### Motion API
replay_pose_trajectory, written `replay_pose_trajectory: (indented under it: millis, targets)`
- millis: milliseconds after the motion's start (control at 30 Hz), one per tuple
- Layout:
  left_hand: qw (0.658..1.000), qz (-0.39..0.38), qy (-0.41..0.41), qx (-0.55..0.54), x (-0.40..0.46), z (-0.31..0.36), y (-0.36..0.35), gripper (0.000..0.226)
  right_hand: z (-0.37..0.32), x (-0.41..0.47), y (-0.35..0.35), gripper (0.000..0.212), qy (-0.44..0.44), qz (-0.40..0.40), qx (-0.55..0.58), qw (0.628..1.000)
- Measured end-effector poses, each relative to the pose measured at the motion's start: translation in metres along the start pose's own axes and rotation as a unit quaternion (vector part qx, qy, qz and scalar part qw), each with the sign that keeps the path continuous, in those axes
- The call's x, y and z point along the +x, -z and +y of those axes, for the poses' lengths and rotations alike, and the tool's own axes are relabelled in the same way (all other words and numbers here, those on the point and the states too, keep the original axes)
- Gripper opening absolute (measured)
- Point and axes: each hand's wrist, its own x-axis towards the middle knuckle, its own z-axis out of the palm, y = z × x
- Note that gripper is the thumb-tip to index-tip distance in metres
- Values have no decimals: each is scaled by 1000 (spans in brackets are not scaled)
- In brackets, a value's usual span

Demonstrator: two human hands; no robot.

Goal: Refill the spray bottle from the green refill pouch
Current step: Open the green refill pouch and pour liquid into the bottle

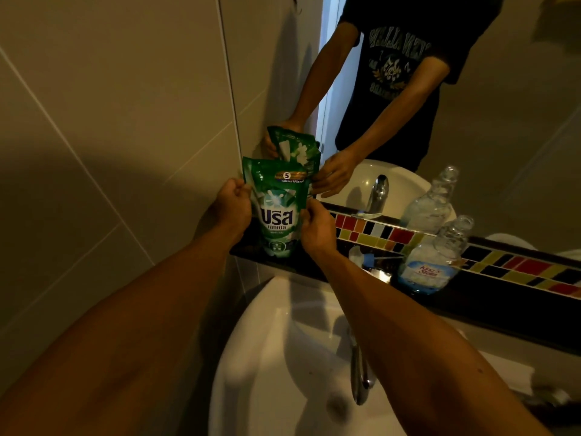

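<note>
Both hands pinch the green refill pouch (278, 212): the left hand (234, 202) grips its upper left edge, the right hand (316, 226) its right side. It stands upright at the left end of the dark ledge (490, 297) behind the sink (267, 357), long axis vertical, top corner up, label facing the person. The open spray bottle (430, 262) stands well apart to the right (its spray head (361, 258) lies between). Squeezing the soft pouch while opening could spurt liquid; a narrow bottle neck invites spills.
</note>
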Motion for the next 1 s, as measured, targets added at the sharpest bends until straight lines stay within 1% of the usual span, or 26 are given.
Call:
replay_pose_trajectory:
  millis: [33,100,300,400,500,633,833,1000]
  targets:
    - [999,-20,-1,-31,-2,2,-1,13,0,-3,6,19,-4,3,9,1000]
    - [996,-46,-2,-73,-3,2,-5,18,-2,-8,21,13,-22,5,23,999]
    - [987,-120,-42,-98,-36,46,-15,20,-7,-32,70,13,-39,57,65,996]
    - [981,-148,-54,-109,-50,62,-27,15,-9,-46,92,14,-44,92,86,991]
    - [978,-164,-72,-110,-61,72,-39,13,-8,-57,113,18,-59,111,97,987]
    - [971,-196,-98,-95,-85,92,-56,13,-10,-77,144,12,-69,132,122,981]
    - [964,-231,-101,-89,-106,109,-78,12,1,-94,174,11,-86,138,150,975]
    - [956,-259,-125,-65,-110,123,-87,12,1,-106,191,10,-109,136,232,957]
